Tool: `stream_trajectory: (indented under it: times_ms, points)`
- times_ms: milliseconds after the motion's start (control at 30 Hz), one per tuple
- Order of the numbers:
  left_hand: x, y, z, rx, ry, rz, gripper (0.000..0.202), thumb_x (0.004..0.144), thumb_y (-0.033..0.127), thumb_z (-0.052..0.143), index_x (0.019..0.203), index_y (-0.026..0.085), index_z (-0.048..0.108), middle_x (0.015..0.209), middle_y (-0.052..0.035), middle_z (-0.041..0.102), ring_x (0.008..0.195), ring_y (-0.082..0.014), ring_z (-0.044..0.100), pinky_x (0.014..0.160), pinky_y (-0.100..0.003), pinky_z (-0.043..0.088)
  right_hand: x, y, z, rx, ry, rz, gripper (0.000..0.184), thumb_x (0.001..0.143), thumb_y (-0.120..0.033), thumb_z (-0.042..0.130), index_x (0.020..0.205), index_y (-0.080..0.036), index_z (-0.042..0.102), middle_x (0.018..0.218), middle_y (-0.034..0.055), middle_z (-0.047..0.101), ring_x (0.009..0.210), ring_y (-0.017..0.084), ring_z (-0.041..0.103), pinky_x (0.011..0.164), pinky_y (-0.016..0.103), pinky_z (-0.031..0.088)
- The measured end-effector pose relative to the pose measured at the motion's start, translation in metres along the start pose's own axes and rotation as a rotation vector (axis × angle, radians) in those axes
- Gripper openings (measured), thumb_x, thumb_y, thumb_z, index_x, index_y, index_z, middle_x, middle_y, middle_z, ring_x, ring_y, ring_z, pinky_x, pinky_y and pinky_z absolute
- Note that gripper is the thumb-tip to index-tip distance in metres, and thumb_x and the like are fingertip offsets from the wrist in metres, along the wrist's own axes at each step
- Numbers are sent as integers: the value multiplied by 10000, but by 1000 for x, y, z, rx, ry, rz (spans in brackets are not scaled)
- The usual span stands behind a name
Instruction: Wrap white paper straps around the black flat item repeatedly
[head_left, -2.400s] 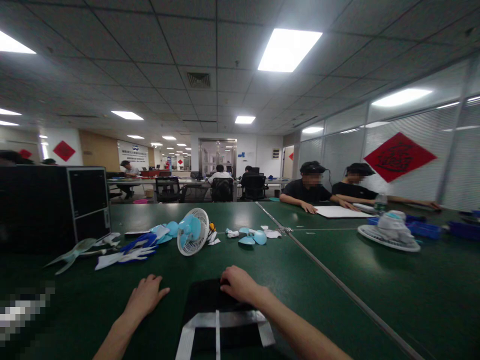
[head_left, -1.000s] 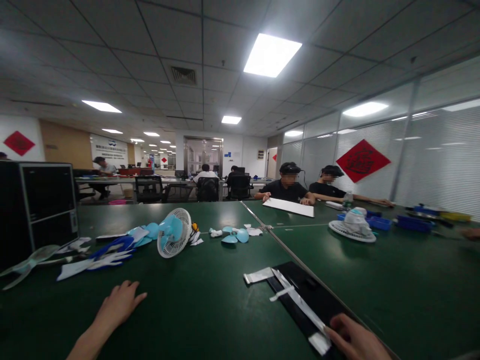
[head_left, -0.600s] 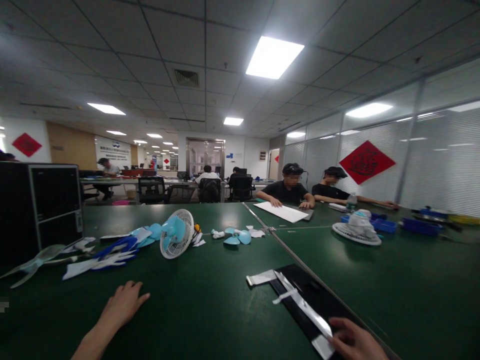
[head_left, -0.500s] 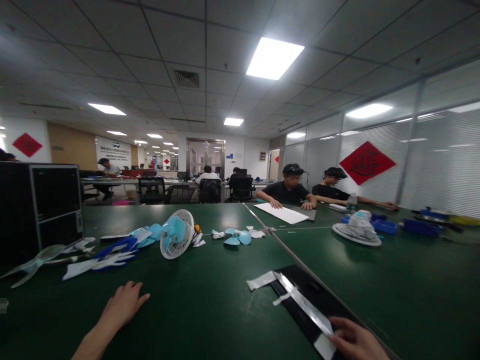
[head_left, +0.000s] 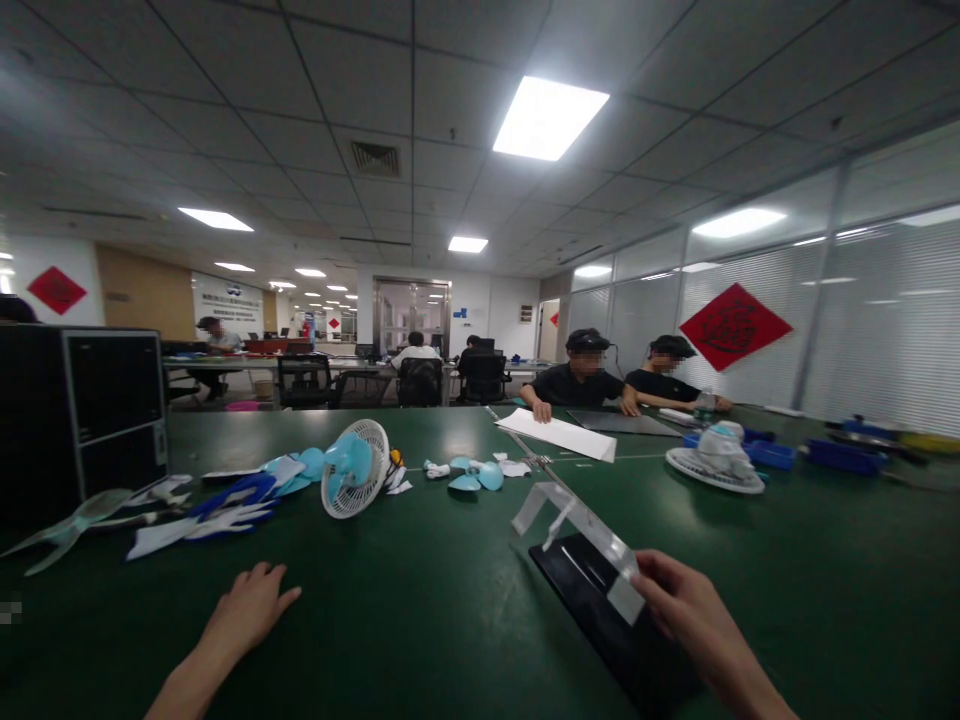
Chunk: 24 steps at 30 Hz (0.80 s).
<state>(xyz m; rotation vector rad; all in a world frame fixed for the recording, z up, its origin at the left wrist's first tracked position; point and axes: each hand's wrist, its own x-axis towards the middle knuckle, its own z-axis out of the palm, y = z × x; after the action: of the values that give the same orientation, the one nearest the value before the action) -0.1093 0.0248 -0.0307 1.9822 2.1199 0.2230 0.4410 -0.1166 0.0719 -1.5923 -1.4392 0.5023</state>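
Note:
My right hand [head_left: 679, 600] pinches the near end of a bent, semi-transparent whitish strip [head_left: 596, 530], which has short flaps hanging at its ends and a small tab in between. The strip is lifted above a flat, glossy black panel [head_left: 585, 590] lying on the green table. Part of the panel is hidden behind the hand and wrist. On the left, my left hand [head_left: 251, 605] rests on the tabletop with its fingers apart and holds nothing.
A white fan grille with blue blades [head_left: 356, 470] stands beyond my left hand, near blue-and-white gloves [head_left: 217, 515] and a black computer case [head_left: 112, 400]. Loose blue fan blades [head_left: 472, 475] lie mid-table. Another fan part [head_left: 716, 465] sits right. A person across handles a white sheet [head_left: 559, 435].
My right hand has raised the strip off the black panel and moved up and slightly left. My left hand stays put. The person across has shifted the white sheet left.

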Motion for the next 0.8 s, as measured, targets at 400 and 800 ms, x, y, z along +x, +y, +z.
stream_trajectory:
  times_ms: [400, 800]
  points:
    - [-2, 4, -3, 3, 4, -9, 654, 813, 500, 444, 1343, 118, 462, 1416, -182, 431, 1255, -325, 448, 955, -457, 432, 132, 13, 90, -858, 2, -236, 203, 799, -101, 456, 849, -108, 653, 968, 159, 654, 818, 230, 649, 698, 289, 436]
    - [-4, 8, 0, 14, 63, -7, 599, 817, 473, 464, 1310, 135, 505, 1375, -177, 472, 1221, -321, 478, 933, -447, 449, 98, 44, 56, -875, -36, -283, 267, 872, -252, 479, 1071, -157, 630, 1090, 134, 625, 1043, 257, 564, 901, 334, 412]
